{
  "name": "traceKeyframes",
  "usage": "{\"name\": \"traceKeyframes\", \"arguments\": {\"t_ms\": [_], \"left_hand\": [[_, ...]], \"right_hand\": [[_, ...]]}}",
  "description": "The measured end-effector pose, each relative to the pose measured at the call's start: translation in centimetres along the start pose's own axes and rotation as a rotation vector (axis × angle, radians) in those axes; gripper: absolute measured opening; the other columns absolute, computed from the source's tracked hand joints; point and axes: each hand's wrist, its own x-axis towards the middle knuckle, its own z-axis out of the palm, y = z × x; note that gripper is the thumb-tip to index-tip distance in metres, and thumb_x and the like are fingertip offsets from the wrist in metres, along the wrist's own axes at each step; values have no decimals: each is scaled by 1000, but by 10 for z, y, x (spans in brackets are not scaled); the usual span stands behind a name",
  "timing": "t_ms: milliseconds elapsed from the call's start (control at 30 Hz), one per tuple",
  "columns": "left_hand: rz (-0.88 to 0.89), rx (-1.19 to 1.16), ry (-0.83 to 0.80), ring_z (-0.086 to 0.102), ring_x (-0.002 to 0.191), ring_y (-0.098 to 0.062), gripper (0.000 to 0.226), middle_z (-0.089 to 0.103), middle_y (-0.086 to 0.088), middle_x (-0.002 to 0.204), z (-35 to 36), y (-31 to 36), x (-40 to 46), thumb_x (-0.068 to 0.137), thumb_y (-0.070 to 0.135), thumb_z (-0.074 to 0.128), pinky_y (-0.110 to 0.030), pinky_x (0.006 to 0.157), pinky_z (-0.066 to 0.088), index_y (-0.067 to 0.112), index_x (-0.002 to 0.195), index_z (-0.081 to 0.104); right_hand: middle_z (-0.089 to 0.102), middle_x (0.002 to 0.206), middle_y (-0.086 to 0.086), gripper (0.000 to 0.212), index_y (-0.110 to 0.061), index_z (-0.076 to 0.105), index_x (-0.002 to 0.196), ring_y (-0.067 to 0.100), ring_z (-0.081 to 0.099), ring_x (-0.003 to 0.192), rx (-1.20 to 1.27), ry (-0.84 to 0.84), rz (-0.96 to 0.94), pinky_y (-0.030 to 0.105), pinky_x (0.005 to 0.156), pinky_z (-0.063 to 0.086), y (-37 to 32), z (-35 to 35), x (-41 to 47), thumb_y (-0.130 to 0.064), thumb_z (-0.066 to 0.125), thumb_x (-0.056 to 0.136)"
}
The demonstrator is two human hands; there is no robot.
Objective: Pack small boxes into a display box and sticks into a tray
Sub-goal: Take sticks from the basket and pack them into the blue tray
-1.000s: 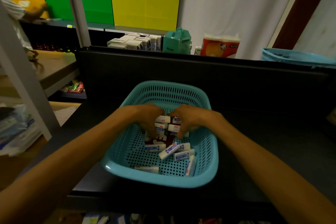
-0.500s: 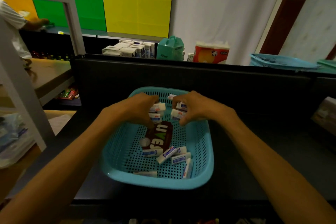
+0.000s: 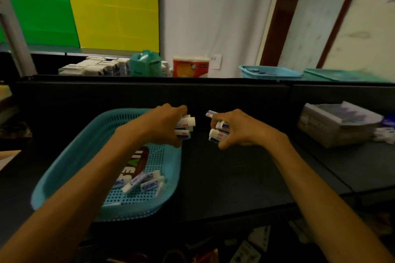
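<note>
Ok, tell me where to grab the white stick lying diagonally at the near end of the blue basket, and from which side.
Take the diagonal white stick across its middle, pinching the two long sides, and come straight down from above. It lies flat on the blue basket floor with other sticks close against it, so its ends are crowded, and the basket wall probably blocks a sideways approach. Both hands are full now.

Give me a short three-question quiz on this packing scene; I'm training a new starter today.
1. True or false: the left hand holds nothing.
2. Where do the loose small boxes lie? A) in the blue basket B) on the grey display box C) on the floor
3. Fill in: the right hand is over the dark ____, not over the basket.

Key:
1. False; it holds several small boxes.
2. A
3. counter
</note>
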Motion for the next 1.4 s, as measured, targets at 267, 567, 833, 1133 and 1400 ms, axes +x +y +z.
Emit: {"name": "traceKeyframes", "arguments": {"t_ms": [267,567,833,1133,1400], "left_hand": [[108,-16,-23,58,103,-20,66,55,-4,119,30,131,51,72,26,78,-34,86,52,24,126,38],[260,-38,-36,58,104,-21,67,56,-6,119,85,285,107,70,28,79,-36,88,52,21,124,41],[421,-45,-75,58,99,-18,64,55,0,116,118,402,164,68,32,80,-37,85,54,23,119,42],[570,-73,-178,58,96,-17,57,57,-1,113,168,503,250,70,31,79,-37,84,53,24,113,42],[544,-143,-230,55,107,-18,73,51,-5,126,201,589,355,75,28,76,-31,90,49,22,134,34]], "right_hand": [[59,106,-1,45,-32,55,101,11,60,87,-17,38,134,26,73,54,114,-28,-95,-23,82,67],[59,102,-3,40,-31,56,96,10,58,85,-9,34,263,25,72,51,232,-55,-212,-23,82,67],[52,114,-1,43,-39,54,99,13,58,94,44,72,490,29,79,54,326,-84,-302,-28,81,67],[54,112,-3,40,-37,54,97,12,58,96,89,87,621,26,77,54,427,-101,-353,-23,80,71],[54,116,0,43,-34,53,104,16,57,98,8,51,706,29,81,53,547,-149,-344,-24,80,72]]}}
